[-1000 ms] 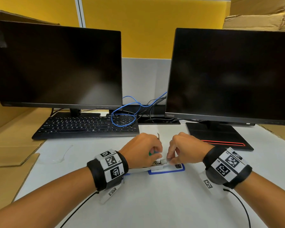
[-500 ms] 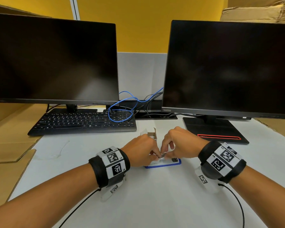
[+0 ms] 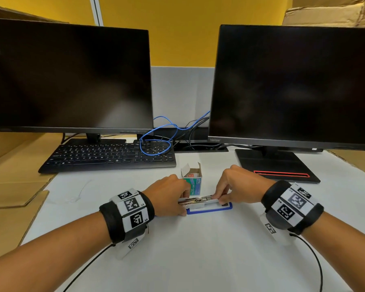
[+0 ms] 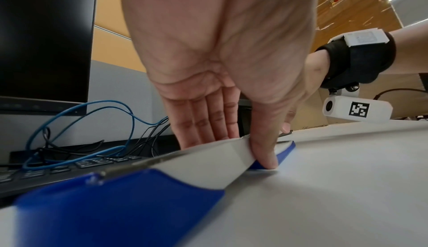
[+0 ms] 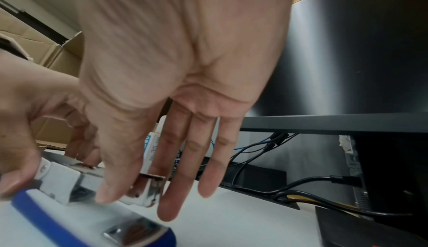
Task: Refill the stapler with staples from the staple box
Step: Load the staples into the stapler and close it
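A blue and white stapler [image 3: 209, 208] lies on the white desk with its metal magazine [image 3: 198, 200] exposed on top. My left hand [image 3: 182, 204] grips its rear white body [image 4: 208, 163], with the thumb [image 4: 264, 152] on the near side and the fingers [image 4: 203, 128] on the far side. My right hand [image 3: 220, 197] pinches the magazine's front end [image 5: 148, 190] between thumb [image 5: 109, 192] and index finger. The green and white staple box [image 3: 193, 182] stands upright just behind the stapler with its top flaps open. No loose staples can be made out.
A black keyboard [image 3: 110, 154] with a blue cable [image 3: 156, 142] over it lies at the back left. Two dark monitors stand behind, and the right one's black base [image 3: 276, 165] sits close to my right hand. Cardboard sheets [image 3: 13, 186] border the desk's left edge.
My left hand has drawn back from in front of the staple box, which now shows in full. My hands sit a little farther apart along the stapler.
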`<state>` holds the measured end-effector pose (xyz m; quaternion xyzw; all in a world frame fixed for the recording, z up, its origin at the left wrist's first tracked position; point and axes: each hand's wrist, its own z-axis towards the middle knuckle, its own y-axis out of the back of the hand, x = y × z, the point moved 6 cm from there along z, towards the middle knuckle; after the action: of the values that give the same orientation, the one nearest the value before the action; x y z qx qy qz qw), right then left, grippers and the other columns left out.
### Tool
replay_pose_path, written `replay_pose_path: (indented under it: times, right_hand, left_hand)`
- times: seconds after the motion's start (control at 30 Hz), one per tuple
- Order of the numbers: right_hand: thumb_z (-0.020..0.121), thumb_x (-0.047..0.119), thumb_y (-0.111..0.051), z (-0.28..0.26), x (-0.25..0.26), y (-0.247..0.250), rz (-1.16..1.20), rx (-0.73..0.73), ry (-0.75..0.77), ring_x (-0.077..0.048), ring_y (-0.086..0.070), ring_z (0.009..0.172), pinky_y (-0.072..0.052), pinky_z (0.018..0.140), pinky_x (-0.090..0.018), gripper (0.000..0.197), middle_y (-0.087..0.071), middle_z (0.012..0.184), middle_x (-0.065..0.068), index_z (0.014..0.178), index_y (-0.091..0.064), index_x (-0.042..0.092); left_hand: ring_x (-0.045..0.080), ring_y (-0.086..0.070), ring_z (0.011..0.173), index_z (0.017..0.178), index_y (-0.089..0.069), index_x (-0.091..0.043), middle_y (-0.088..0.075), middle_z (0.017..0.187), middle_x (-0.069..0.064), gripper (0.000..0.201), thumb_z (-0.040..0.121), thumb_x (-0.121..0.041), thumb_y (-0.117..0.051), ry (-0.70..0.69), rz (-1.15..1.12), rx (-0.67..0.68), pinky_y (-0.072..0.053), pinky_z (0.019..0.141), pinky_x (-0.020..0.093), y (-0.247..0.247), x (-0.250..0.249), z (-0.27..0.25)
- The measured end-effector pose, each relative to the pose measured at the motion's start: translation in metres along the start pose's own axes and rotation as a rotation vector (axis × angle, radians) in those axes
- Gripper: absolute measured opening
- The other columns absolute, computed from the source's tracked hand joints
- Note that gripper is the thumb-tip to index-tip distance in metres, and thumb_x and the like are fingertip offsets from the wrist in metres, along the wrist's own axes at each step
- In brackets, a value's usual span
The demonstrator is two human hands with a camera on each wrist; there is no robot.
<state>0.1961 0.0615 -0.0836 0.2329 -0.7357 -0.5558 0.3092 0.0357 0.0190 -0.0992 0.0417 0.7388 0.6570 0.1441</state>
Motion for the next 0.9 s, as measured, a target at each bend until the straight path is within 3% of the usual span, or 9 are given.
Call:
replay_pose_path:
  times: [0.17, 0.27, 0.43, 0.67, 0.77, 0.9]
  right_hand:
    - [0.087, 0.031, -0.069, 0.001, -0.004, -0.002, 0.014, -0.002, -0.010, -0.006, -0.057, 0.088, -0.057, 0.090, -0.032, 0.028, -0.074, 0.112, 0.005, 0.114, -0.074, 0.026]
    - [0.087, 0.029, -0.069, 0.003, -0.004, -0.002, 0.029, 0.001, -0.011, -0.008, -0.062, 0.090, -0.057, 0.092, -0.032, 0.027, -0.074, 0.112, 0.003, 0.113, -0.074, 0.024]
    - [0.088, 0.027, -0.068, 0.003, -0.003, -0.002, 0.045, 0.002, -0.015, -0.008, -0.063, 0.090, -0.057, 0.092, -0.031, 0.028, -0.073, 0.114, 0.001, 0.114, -0.074, 0.021]
    - [0.089, 0.023, -0.067, 0.002, -0.001, -0.003, 0.068, -0.020, -0.014, -0.015, -0.066, 0.098, -0.057, 0.092, -0.033, 0.027, -0.073, 0.114, -0.001, 0.115, -0.074, 0.017]
    - [0.089, 0.023, -0.068, 0.003, 0.000, -0.004, 0.081, -0.033, -0.005, -0.014, -0.065, 0.097, -0.058, 0.091, -0.034, 0.026, -0.073, 0.114, 0.000, 0.113, -0.075, 0.018]
    - [0.087, 0.025, -0.070, 0.006, -0.004, -0.006, 0.065, -0.059, -0.002, -0.010, -0.060, 0.091, -0.059, 0.087, -0.036, 0.023, -0.075, 0.107, 0.005, 0.109, -0.076, 0.023]
  left_hand:
    - [0.022, -0.055, 0.087, 0.110, -0.063, -0.019, -0.062, 0.109, 0.005, 0.036, 0.082, -0.041, -0.070, 0.045, 0.128, 0.074, -0.046, 0.070, 0.032, 0.000, 0.004, -0.008]
    - [0.020, -0.050, 0.083, 0.109, -0.062, -0.020, -0.060, 0.104, 0.004, 0.036, 0.085, -0.046, -0.064, 0.067, 0.207, 0.136, -0.039, 0.069, 0.031, 0.004, 0.013, -0.016]
    - [0.021, -0.050, 0.084, 0.113, -0.056, -0.023, -0.050, 0.096, 0.000, 0.034, 0.091, -0.049, -0.054, 0.087, 0.216, 0.187, -0.039, 0.071, 0.031, 0.012, 0.027, -0.028]
    - [0.019, -0.055, 0.079, 0.096, -0.065, -0.027, -0.061, 0.085, -0.003, 0.031, 0.084, -0.056, -0.061, 0.030, 0.177, 0.008, -0.042, 0.062, 0.030, 0.039, 0.024, -0.029]
    - [0.015, -0.055, 0.082, 0.097, -0.068, -0.028, -0.063, 0.086, -0.007, 0.036, 0.080, -0.059, -0.065, 0.005, 0.100, -0.053, -0.051, 0.068, 0.030, 0.047, 0.017, -0.025]
    - [0.013, -0.042, 0.094, 0.104, -0.065, -0.026, -0.052, 0.087, -0.013, 0.039, 0.076, -0.051, -0.075, 0.032, -0.013, -0.104, -0.041, 0.071, 0.025, 0.052, 0.013, -0.019]
